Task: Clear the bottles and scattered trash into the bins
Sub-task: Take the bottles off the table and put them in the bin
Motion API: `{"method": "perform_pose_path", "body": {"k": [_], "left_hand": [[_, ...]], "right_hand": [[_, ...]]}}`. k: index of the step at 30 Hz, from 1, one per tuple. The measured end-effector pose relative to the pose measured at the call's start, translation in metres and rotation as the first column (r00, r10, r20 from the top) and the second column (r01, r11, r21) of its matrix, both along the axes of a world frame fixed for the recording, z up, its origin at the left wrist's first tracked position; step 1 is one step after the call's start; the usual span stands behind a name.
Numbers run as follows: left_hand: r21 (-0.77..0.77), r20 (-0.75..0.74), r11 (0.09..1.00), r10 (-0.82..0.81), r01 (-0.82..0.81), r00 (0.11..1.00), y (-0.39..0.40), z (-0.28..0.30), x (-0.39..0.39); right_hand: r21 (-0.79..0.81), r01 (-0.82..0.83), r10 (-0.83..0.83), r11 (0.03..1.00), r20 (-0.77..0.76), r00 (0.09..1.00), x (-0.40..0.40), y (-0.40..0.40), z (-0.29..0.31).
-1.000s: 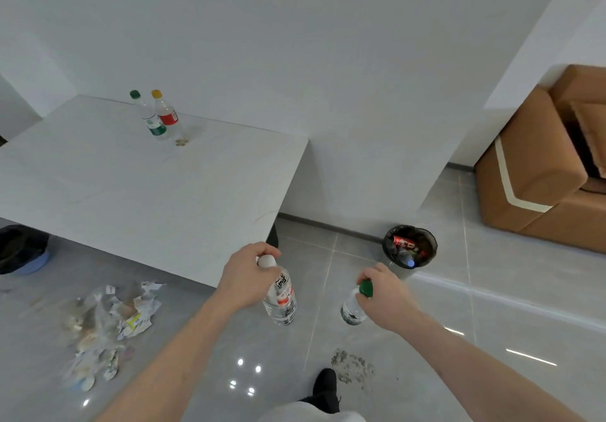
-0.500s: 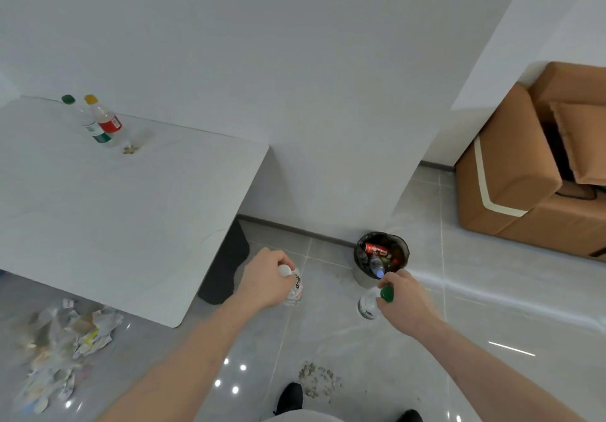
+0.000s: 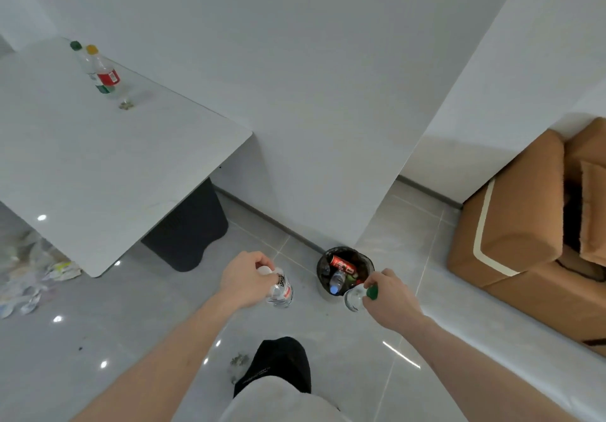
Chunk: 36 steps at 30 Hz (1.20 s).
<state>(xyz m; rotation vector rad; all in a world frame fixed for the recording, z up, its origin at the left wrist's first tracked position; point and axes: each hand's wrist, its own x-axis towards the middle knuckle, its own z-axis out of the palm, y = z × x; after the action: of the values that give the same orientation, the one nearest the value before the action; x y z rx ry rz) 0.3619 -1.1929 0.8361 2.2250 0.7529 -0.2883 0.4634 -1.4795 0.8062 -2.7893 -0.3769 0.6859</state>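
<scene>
My left hand (image 3: 246, 279) grips a clear white-capped bottle (image 3: 281, 288) by its neck, left of the black bin (image 3: 324, 270). My right hand (image 3: 390, 297) holds a clear green-capped bottle (image 3: 355, 297) by its top, right at the bin's near right rim. Inside the bin lie a red can (image 3: 342, 264) and a blue-capped bottle (image 3: 336, 282). Two more bottles, one green-capped (image 3: 82, 61) and one yellow-capped with a red label (image 3: 105, 72), stand at the far side of the white table (image 3: 98, 159). Scattered paper trash (image 3: 29, 277) lies on the floor at the left.
A dark table base (image 3: 190, 234) stands under the table's corner. A brown sofa (image 3: 531, 225) fills the right side. Small crumbs (image 3: 125, 105) sit on the table by the bottles, and a debris patch (image 3: 239, 361) lies on the floor beside my black shoe (image 3: 278, 362).
I have walked closer to the bin with both bottles. My right hand now hangs at the bin's rim, and the table and paper trash have slid left in view.
</scene>
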Motion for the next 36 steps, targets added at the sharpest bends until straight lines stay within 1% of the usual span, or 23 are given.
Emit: {"method": "perform_pose_path", "body": {"k": [3,7,12,15,18,21,27,33,36], "left_hand": [[-0.034,-0.018,0.999,0.031,-0.031,0.999,-0.018,-0.003,0.017],[-0.054,-0.051,0.997,0.045,-0.048,0.998,-0.036,-0.018,0.058],[-0.09,-0.098,0.995,0.038,-0.047,0.994,-0.057,-0.05,0.109],[-0.126,-0.148,0.991,0.036,-0.055,0.988,-0.062,-0.071,0.136],[-0.15,-0.187,0.987,0.023,-0.052,0.982,-0.066,-0.098,0.161],[-0.156,-0.206,0.986,0.021,-0.054,0.978,-0.071,-0.12,0.187],[-0.149,-0.242,0.987,0.02,-0.058,0.97,-0.089,-0.18,0.226],[-0.168,-0.238,0.974,0.11,-0.153,0.965,-0.115,-0.259,0.253],[-0.178,-0.213,0.967,0.141,-0.181,0.967,-0.135,-0.306,0.264]], "right_hand": [[0.009,-0.029,0.029,1.0,-0.017,0.999,0.025,-0.016,-0.008],[-0.004,-0.026,0.026,1.0,-0.052,0.998,0.061,-0.029,-0.024],[-0.045,-0.007,0.002,0.999,-0.104,0.995,0.1,-0.041,-0.046],[-0.028,0.031,-0.035,0.999,-0.135,0.99,0.126,-0.045,-0.063],[-0.044,0.06,-0.066,0.997,-0.164,0.984,0.149,-0.047,-0.081],[-0.061,0.041,-0.053,0.997,-0.199,0.979,0.174,-0.047,-0.104],[-0.077,0.012,-0.033,0.997,-0.275,0.961,0.222,-0.042,-0.166],[-0.084,-0.091,0.057,0.992,-0.343,0.938,0.263,-0.042,-0.254],[-0.08,-0.108,0.072,0.991,-0.359,0.931,0.275,-0.045,-0.3]]}}
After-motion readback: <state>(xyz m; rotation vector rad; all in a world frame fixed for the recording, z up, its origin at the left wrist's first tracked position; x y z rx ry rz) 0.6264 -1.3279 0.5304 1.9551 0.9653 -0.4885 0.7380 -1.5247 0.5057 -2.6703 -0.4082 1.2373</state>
